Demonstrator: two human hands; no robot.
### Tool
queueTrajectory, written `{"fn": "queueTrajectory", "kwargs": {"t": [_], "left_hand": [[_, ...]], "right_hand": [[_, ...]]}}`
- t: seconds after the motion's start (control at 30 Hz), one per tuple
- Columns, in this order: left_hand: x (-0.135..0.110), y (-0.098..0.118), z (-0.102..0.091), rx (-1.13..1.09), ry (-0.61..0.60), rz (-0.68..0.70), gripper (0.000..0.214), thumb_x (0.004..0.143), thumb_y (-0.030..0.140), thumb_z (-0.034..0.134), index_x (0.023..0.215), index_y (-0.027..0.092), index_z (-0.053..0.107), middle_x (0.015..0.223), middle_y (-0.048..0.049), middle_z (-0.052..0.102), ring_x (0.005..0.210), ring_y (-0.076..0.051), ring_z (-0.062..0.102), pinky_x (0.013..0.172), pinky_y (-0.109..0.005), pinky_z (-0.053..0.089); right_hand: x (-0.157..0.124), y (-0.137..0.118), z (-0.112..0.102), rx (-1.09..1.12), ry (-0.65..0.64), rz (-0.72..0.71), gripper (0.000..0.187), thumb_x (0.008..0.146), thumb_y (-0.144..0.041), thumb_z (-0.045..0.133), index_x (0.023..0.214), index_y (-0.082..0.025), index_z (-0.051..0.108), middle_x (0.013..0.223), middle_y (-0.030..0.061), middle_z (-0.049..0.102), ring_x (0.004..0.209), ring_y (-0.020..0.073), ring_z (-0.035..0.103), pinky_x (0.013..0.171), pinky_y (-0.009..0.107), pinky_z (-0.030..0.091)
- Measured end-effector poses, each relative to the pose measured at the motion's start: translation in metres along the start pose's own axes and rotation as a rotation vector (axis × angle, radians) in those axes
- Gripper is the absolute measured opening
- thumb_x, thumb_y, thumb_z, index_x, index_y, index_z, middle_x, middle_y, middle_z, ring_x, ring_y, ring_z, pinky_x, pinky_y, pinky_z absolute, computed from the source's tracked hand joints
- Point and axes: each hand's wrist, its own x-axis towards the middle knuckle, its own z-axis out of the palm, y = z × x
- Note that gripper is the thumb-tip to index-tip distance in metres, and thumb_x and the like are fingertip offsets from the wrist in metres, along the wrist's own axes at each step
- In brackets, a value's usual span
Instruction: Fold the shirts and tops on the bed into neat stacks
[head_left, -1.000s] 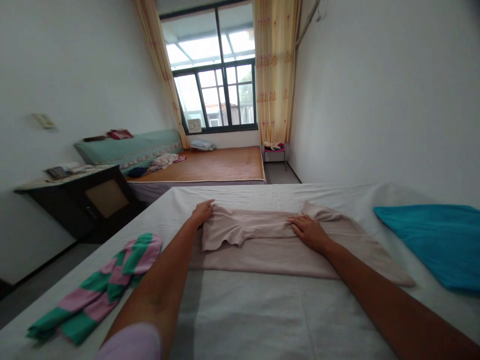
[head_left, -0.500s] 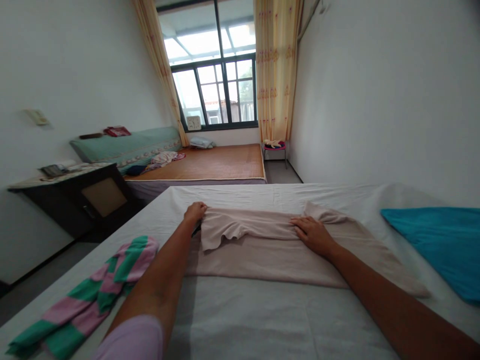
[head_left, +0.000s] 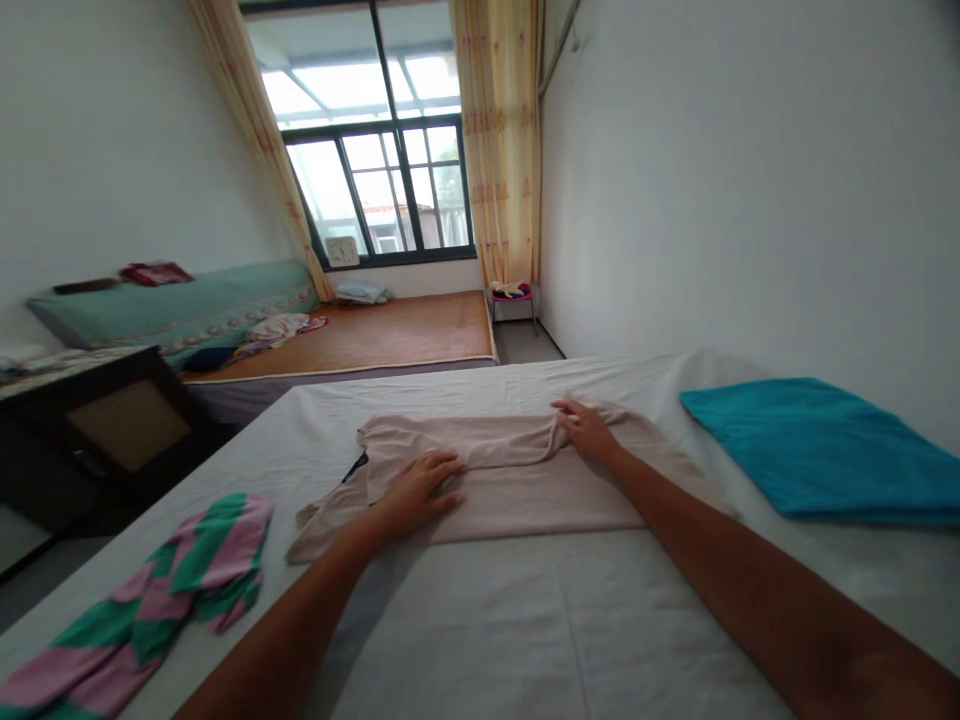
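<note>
Lying long-axis left-right: beige garment [head_left: 517, 490] | left hand [head_left: 416, 490] splayed flat | right hand [head_left: 589, 432] grip unclear

White walls [head_left: 712, 200], bright window [head_left: 375, 170], yellow curtains [head_left: 502, 150], low bed [head_left: 360, 335], dark cabinet [head_left: 112, 420].

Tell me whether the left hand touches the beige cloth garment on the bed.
Touching. The head view shows the left hand lying flat, palm down, on the folded beige cloth garment, no gap visible.
</note>
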Motion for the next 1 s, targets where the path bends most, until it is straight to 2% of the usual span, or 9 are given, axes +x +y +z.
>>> {"fn": "queueTrajectory", "kwargs": {"t": [0.13,0.27,0.47,0.53,0.7,0.77,0.9,0.93,1.0], "left_hand": [[-0.014,-0.006,0.011,-0.004,0.150,-0.087,0.041,0.088,0.033,0.050,0.128,0.027,0.059,0.133,-0.0060,0.057,0.124,-0.023,0.051,0.108,-0.035,0.037],[-0.013,-0.011,0.011,0.009,0.185,-0.133,0.039,0.089,0.025,0.042,0.123,0.025,0.062,0.130,-0.0048,0.059,0.121,-0.020,0.053,0.106,-0.033,0.039],[-0.016,-0.003,0.011,0.030,0.196,-0.141,0.040,0.088,0.018,0.040,0.120,0.025,0.063,0.124,-0.0047,0.063,0.117,-0.020,0.056,0.104,-0.033,0.041],[-0.016,-0.003,0.011,0.040,0.210,-0.155,0.042,0.086,0.016,0.040,0.121,0.025,0.062,0.125,-0.0046,0.062,0.118,-0.020,0.055,0.105,-0.033,0.040],[-0.018,-0.010,0.010,0.121,0.272,-0.206,0.048,0.079,0.011,0.042,0.122,0.023,0.062,0.125,-0.0049,0.061,0.117,-0.021,0.054,0.104,-0.033,0.041],[-0.018,-0.013,0.006,0.150,0.300,-0.227,0.047,0.079,0.011,0.042,0.118,0.023,0.064,0.120,-0.0052,0.064,0.111,-0.022,0.058,0.100,-0.033,0.044],[-0.019,-0.014,-0.005,0.150,0.386,-0.211,0.042,0.081,0.014,0.038,0.110,0.021,0.068,0.110,-0.0051,0.067,0.101,-0.021,0.062,0.092,-0.033,0.048],[-0.020,-0.014,-0.008,0.143,0.402,-0.196,0.042,0.081,0.014,0.038,0.109,0.021,0.069,0.110,-0.0048,0.067,0.100,-0.021,0.062,0.091,-0.033,0.048],[-0.020,-0.012,-0.010,0.124,0.396,-0.158,0.040,0.080,0.015,0.039,0.104,0.021,0.070,0.107,-0.0041,0.068,0.098,-0.020,0.063,0.090,-0.032,0.048]], "right_hand": [[0.033,0.040,-0.032,-0.142,0.109,0.213,0.045,0.084,-0.017,0.039,0.125,-0.014,0.056,0.121,0.0122,0.064,0.101,0.0218,0.064,0.090,0.035,0.049],[0.049,0.072,-0.038,-0.229,0.024,0.282,0.049,0.081,-0.020,0.048,0.129,-0.010,0.054,0.124,0.0187,0.061,0.108,0.0288,0.061,0.091,0.039,0.047],[0.064,0.074,-0.008,-0.274,-0.230,0.085,0.062,0.074,-0.013,0.055,0.136,-0.021,0.050,0.128,0.0101,0.061,0.105,0.0232,0.063,0.088,0.032,0.047],[0.071,0.070,-0.005,-0.277,-0.303,0.008,0.062,0.070,-0.007,0.055,0.129,-0.026,0.057,0.120,0.0063,0.066,0.098,0.0202,0.064,0.084,0.028,0.047],[0.082,0.063,-0.041,-0.309,-0.323,-0.080,0.033,0.068,-0.008,0.058,0.095,-0.021,0.071,0.100,0.0067,0.069,0.090,0.0209,0.063,0.081,0.028,0.046],[0.077,0.063,-0.070,-0.314,-0.198,-0.090,0.031,0.073,-0.010,0.053,0.098,-0.019,0.068,0.104,0.0088,0.065,0.095,0.0218,0.060,0.084,0.030,0.045],[0.031,0.074,-0.126,-0.198,0.246,-0.146,0.026,0.073,-0.012,0.050,0.094,-0.019,0.064,0.097,0.0076,0.062,0.088,0.0205,0.058,0.078,0.030,0.048],[0.012,0.078,-0.133,-0.160,0.292,-0.161,0.024,0.072,-0.012,0.051,0.091,-0.020,0.063,0.094,0.0069,0.061,0.085,0.0202,0.058,0.074,0.030,0.049],[-0.030,0.090,-0.140,-0.116,0.197,-0.179,0.024,0.070,-0.011,0.050,0.088,-0.020,0.063,0.091,0.0060,0.062,0.084,0.0200,0.059,0.073,0.030,0.050]]}}
